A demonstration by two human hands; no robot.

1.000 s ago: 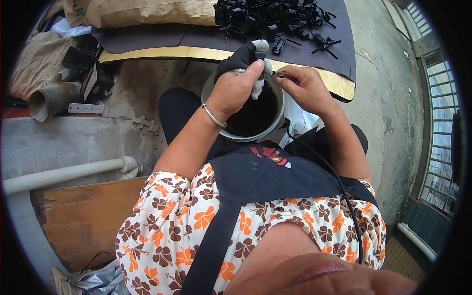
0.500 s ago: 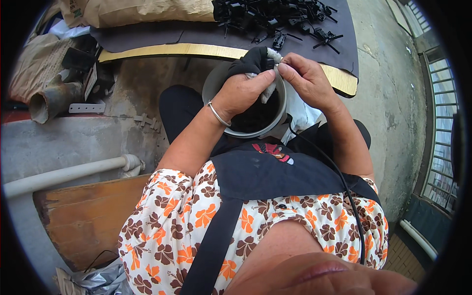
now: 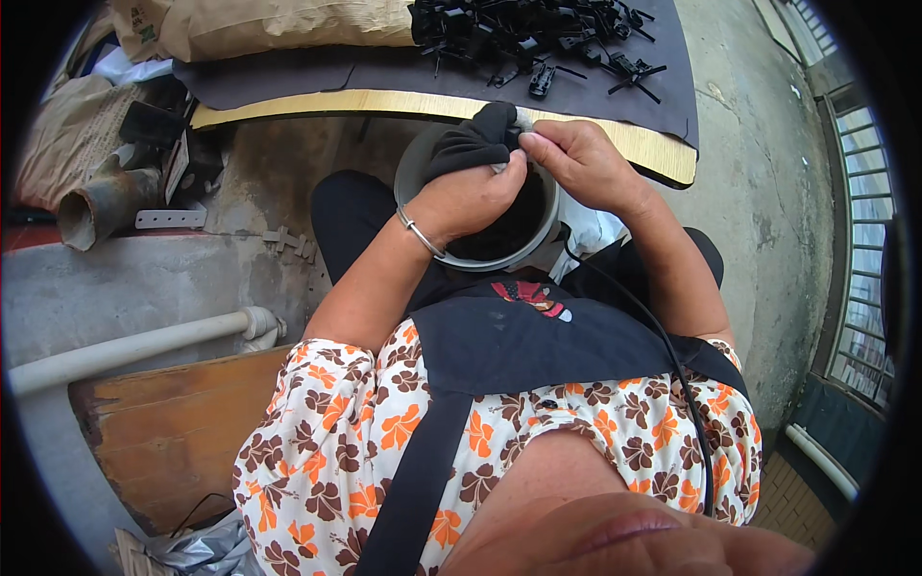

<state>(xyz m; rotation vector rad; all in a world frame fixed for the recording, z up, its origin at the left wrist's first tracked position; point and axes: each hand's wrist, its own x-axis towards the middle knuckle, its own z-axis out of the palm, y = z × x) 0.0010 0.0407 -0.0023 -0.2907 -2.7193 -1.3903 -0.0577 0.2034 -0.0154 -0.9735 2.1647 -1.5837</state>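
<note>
Over the grey bucket (image 3: 511,261) between my knees, my two hands meet close together. My left hand (image 3: 466,202) is closed, its fingers covered by black and grey cloth (image 3: 473,142); I cannot tell if this is a glove. Between its bare thumb and the cloth shows a bit of a small black part (image 3: 514,142), mostly hidden. My right hand (image 3: 584,165) is closed in a pinch against the grey end of the cloth. What sits in that pinch is too small to make out. Dark contents fill the bucket's inside.
Ahead stands a table (image 3: 288,82) with a dark cover and pale edge. It carries a pile of black plastic parts (image 3: 523,38) and a brown paper sack (image 3: 279,21). A black cable (image 3: 639,312) runs down my front. At left are a rusty pipe (image 3: 106,206) and a white pipe (image 3: 134,350).
Both hands have dipped slightly nearer to me. My right fingers have curled in more tightly, and the grey cloth that hung below my left thumb is largely hidden now.
</note>
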